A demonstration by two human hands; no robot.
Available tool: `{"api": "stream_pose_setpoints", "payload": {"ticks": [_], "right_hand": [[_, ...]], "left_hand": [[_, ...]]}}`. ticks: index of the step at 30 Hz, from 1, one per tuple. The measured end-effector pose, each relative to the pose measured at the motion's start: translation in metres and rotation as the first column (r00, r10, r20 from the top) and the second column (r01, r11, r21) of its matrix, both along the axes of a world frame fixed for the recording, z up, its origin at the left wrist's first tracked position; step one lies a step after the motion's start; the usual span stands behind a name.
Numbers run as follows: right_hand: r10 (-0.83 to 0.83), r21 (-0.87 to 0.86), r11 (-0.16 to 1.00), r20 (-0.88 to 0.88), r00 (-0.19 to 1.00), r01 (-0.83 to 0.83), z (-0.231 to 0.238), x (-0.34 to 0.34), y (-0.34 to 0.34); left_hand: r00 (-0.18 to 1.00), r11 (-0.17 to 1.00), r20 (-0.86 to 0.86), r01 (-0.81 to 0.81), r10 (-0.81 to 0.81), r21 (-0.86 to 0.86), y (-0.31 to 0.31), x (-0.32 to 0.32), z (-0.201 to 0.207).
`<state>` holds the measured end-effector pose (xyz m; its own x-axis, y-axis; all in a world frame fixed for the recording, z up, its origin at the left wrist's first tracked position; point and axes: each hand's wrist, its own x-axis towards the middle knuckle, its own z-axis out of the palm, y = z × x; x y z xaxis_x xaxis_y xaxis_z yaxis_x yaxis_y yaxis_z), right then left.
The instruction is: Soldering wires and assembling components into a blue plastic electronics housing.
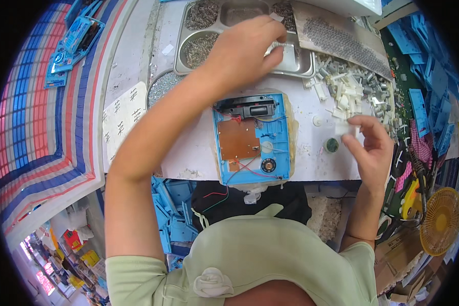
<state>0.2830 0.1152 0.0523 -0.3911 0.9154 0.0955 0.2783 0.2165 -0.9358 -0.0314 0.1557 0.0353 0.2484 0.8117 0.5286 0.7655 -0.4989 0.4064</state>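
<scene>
"Where's the left hand (245, 52) hovering?"
"Over the metal tray (302, 70) beyond the blue casing (282, 164) lying on the bench (308, 166); whether its fingers are pinching, I can't tell."
"The right hand (374, 150)?"
"Right of the casing, fingers pinching a white piece (345, 128)."

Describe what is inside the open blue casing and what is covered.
Inside the blue casing are a brown board, a long black part along the far end, a round dark part and thin wires. Whatever lies beneath the board is covered.
</scene>
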Motion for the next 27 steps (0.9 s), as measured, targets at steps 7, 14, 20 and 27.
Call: {"api": "stream_pose_setpoints", "payload": {"ticks": [7, 14, 20, 27], "right_hand": [[0.274, 0.094, 0.962, -0.282, 0.919, -0.258, -0.005, -0.030, -0.036], [0.399, 0.171, 0.913, -0.181, 0.899, -0.371, -0.012, -0.043, -0.046], [0.451, 0.309, 0.846, 0.020, 0.893, -0.434, -0.009, -0.046, -0.051], [0.559, -0.073, 0.825, -0.035, 0.828, -0.560, -0.022, -0.001, -0.044]], "left_hand": [[0.569, 0.622, 0.739, 0.442, 0.362, -0.646, -0.161, 0.041, 0.028], [0.285, 0.565, 0.794, 0.578, 0.537, -0.589, -0.203, 0.048, -0.002], [0.268, 0.504, 0.770, 0.624, 0.579, -0.597, -0.202, 0.053, 0.002], [0.847, 0.660, 0.524, 0.344, 0.089, -0.668, -0.170, 0.042, 0.014]]}}
